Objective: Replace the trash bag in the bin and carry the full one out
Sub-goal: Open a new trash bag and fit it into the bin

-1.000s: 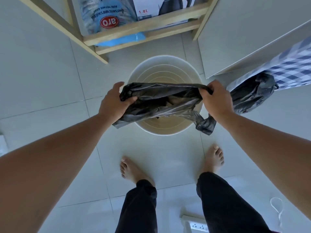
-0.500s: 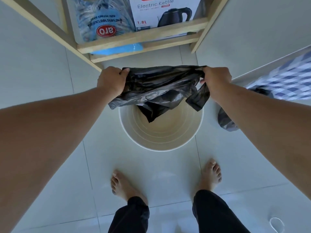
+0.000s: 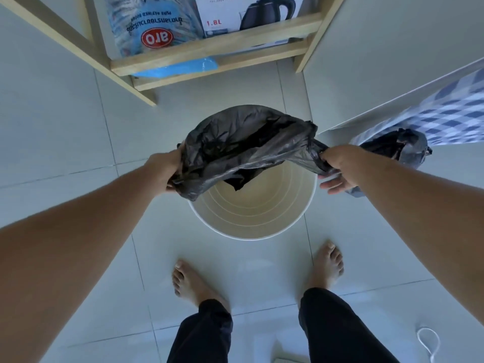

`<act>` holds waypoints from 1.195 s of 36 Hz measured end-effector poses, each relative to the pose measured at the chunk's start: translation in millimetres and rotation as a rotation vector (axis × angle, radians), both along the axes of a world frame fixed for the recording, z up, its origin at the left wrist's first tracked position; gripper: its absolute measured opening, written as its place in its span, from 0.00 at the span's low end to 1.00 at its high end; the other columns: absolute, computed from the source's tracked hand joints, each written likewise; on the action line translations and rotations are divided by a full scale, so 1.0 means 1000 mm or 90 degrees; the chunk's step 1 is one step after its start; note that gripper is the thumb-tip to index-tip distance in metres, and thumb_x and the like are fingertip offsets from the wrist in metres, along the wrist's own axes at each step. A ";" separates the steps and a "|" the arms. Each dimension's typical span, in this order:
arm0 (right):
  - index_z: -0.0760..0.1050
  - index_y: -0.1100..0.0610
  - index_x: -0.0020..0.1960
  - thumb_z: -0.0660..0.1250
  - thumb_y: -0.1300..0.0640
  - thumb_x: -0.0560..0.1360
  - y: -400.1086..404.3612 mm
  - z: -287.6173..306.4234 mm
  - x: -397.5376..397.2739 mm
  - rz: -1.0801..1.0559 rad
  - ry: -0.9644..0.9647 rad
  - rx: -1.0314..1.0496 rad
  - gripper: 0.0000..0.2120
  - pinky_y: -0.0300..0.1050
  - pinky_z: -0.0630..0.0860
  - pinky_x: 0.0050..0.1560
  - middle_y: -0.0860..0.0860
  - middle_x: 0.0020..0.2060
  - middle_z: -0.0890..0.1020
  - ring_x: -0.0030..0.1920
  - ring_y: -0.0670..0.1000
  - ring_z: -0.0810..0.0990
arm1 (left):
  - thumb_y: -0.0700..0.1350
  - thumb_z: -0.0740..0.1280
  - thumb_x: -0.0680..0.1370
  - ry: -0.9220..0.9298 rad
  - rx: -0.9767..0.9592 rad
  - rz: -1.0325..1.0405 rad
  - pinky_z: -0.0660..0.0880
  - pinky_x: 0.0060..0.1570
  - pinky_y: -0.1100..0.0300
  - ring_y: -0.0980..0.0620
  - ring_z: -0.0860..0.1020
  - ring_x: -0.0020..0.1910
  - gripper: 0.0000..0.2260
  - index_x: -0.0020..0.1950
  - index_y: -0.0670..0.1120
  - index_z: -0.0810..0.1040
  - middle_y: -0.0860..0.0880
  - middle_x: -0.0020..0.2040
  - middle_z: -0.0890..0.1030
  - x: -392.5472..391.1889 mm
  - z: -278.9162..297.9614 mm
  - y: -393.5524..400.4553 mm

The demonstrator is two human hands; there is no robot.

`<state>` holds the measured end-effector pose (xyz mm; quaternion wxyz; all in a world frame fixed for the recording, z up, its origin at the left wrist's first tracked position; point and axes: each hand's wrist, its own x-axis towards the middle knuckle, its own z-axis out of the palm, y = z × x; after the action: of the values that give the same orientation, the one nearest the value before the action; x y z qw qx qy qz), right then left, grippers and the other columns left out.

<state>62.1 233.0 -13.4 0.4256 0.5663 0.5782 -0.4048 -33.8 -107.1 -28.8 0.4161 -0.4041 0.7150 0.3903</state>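
Observation:
A round white bin (image 3: 251,221) stands on the tiled floor in front of my bare feet, its inside bare. Over its far half I hold a new black trash bag (image 3: 243,145), its mouth spread and billowing. My left hand (image 3: 167,166) grips the bag's left edge. My right hand (image 3: 337,166) pinches its right edge, with the lower fingers loose. A tip of the bag hangs down into the bin. The full dark grey trash bag (image 3: 400,148) sits on the floor to the right, partly behind my right hand.
A wooden shelf (image 3: 217,48) stands just behind the bin, holding a blue sugar pack (image 3: 154,27) and an electric kettle box (image 3: 251,14). A white cabinet (image 3: 392,61) and a blue checked cloth (image 3: 450,116) are at the right. A white cord (image 3: 429,341) lies on the floor.
The bag's mouth has opened wider and ballooned over the bin's far rim. My hands have dropped lower and moved further apart. The full bag shows more at the right.

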 end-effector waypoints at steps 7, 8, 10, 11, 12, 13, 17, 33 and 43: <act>0.76 0.62 0.51 0.54 0.65 0.80 -0.027 -0.013 0.053 -0.201 0.089 -0.028 0.12 0.55 0.84 0.32 0.58 0.41 0.81 0.37 0.57 0.82 | 0.35 0.71 0.75 0.066 0.095 0.138 0.82 0.32 0.59 0.54 0.84 0.32 0.12 0.57 0.34 0.79 0.43 0.42 0.84 0.066 0.005 -0.014; 0.77 0.62 0.52 0.54 0.66 0.80 -0.031 -0.016 0.059 -0.251 0.104 -0.009 0.12 0.54 0.83 0.29 0.57 0.40 0.82 0.36 0.56 0.82 | 0.31 0.69 0.74 0.075 0.109 0.166 0.81 0.32 0.61 0.53 0.84 0.35 0.14 0.59 0.33 0.78 0.41 0.46 0.84 0.074 0.006 -0.015; 0.78 0.61 0.53 0.56 0.67 0.80 -0.035 -0.023 0.070 -0.361 0.138 0.019 0.12 0.52 0.82 0.25 0.57 0.41 0.84 0.35 0.55 0.83 | 0.26 0.65 0.73 0.109 0.141 0.224 0.82 0.39 0.60 0.47 0.85 0.46 0.16 0.60 0.32 0.78 0.38 0.52 0.84 0.085 0.004 -0.015; 0.78 0.61 0.53 0.58 0.68 0.80 -0.036 -0.025 0.075 -0.403 0.164 0.028 0.11 0.51 0.82 0.27 0.57 0.41 0.84 0.34 0.54 0.84 | 0.25 0.64 0.72 0.130 0.156 0.248 0.83 0.43 0.59 0.45 0.84 0.49 0.17 0.60 0.32 0.78 0.38 0.53 0.83 0.089 0.003 -0.013; 0.78 0.61 0.52 0.58 0.69 0.79 -0.038 -0.027 0.080 -0.429 0.190 0.038 0.10 0.51 0.84 0.31 0.57 0.41 0.84 0.32 0.53 0.85 | 0.24 0.62 0.72 0.150 0.151 0.253 0.83 0.45 0.58 0.45 0.84 0.49 0.17 0.59 0.32 0.79 0.38 0.53 0.83 0.092 0.005 -0.009; 0.78 0.62 0.50 0.59 0.70 0.78 -0.040 -0.027 0.084 -0.444 0.218 0.044 0.10 0.50 0.85 0.36 0.57 0.41 0.84 0.31 0.52 0.85 | 0.25 0.61 0.72 0.165 0.144 0.249 0.82 0.46 0.58 0.45 0.84 0.47 0.15 0.56 0.33 0.80 0.39 0.51 0.83 0.096 0.006 -0.006; 0.79 0.60 0.41 0.61 0.71 0.75 -0.044 -0.028 0.100 -0.420 0.305 0.062 0.11 0.45 0.83 0.47 0.54 0.38 0.84 0.32 0.47 0.85 | 0.33 0.60 0.79 0.119 0.074 0.101 0.82 0.31 0.60 0.48 0.81 0.36 0.10 0.42 0.42 0.78 0.42 0.43 0.81 0.109 0.004 0.007; 0.72 0.61 0.31 0.59 0.66 0.73 -0.044 -0.019 0.054 0.092 0.294 0.309 0.13 0.59 0.82 0.35 0.61 0.31 0.79 0.34 0.63 0.82 | 0.30 0.55 0.77 0.118 0.027 0.383 0.61 0.18 0.73 0.55 0.68 0.16 0.14 0.43 0.43 0.78 0.45 0.35 0.75 0.123 -0.007 0.043; 0.76 0.56 0.56 0.64 0.43 0.73 -0.024 0.019 0.062 -0.112 0.341 0.200 0.20 0.51 0.83 0.42 0.52 0.43 0.78 0.44 0.53 0.79 | 0.62 0.61 0.78 0.127 0.076 0.399 0.80 0.38 0.57 0.51 0.83 0.45 0.19 0.58 0.50 0.80 0.53 0.49 0.84 0.139 0.005 0.045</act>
<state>123.8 208.8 6.0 0.1290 0.5461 0.6741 -0.4804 105.4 -62.6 -23.9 0.2262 -0.5393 0.5691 0.5781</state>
